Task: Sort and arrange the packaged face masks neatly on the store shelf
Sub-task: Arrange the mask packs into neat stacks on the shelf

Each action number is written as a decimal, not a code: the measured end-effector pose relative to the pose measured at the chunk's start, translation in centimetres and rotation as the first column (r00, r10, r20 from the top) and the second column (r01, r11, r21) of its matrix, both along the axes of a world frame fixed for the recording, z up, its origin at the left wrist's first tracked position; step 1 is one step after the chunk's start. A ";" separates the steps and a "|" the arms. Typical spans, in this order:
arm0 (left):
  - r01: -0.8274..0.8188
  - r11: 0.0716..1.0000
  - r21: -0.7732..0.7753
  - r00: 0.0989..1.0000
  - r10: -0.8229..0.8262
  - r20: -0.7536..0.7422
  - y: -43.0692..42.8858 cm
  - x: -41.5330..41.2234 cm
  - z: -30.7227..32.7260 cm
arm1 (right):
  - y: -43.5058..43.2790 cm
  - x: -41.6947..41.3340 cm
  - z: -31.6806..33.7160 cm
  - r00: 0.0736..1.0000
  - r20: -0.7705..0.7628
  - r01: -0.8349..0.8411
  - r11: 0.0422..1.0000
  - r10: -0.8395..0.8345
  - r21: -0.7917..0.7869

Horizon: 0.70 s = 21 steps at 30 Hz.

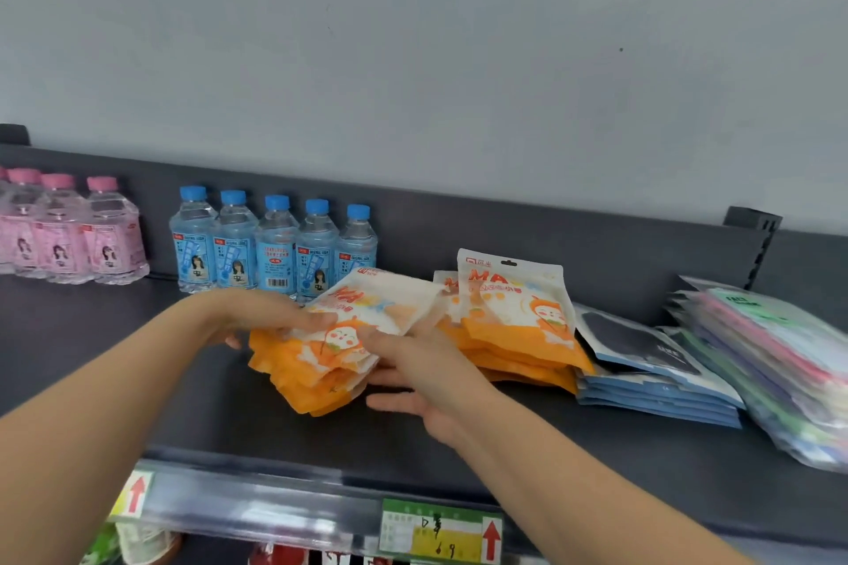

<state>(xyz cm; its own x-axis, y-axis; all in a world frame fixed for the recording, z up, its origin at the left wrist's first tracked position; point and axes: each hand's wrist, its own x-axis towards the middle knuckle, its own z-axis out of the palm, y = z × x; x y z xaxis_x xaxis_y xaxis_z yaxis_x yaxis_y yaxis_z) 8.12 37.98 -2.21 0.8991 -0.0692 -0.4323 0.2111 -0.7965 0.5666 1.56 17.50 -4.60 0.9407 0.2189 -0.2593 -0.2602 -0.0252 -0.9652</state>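
A bundle of several orange-and-white mask packs (321, 362) lies tilted on the dark shelf (192, 408) in the middle. My left hand (266, 317) grips its left side, thumb on top. My right hand (413, 376) holds its right edge, thumb over the top pack and fingers underneath. To the right, a second pile of orange-and-white mask packs (514, 326) has its top pack propped upright. Beyond it sits a stack of blue-and-white packs with dark masks (651, 372), then a slanted heap of clear packs with pastel masks (771, 362).
Blue-capped water bottles (275, 243) stand in a row at the shelf's back, just behind the bundle. Pink-capped bottles (69, 229) stand at far left. A price rail with a green-yellow tag (440, 532) runs along the front edge. Bare shelf lies at the left.
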 end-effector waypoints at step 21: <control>0.297 0.713 0.635 0.585 -0.662 0.469 -6.9 0.5 -1.3 | -3.8 3.5 5.2 0.951 0.294 0.257 0.776 -0.098 -0.576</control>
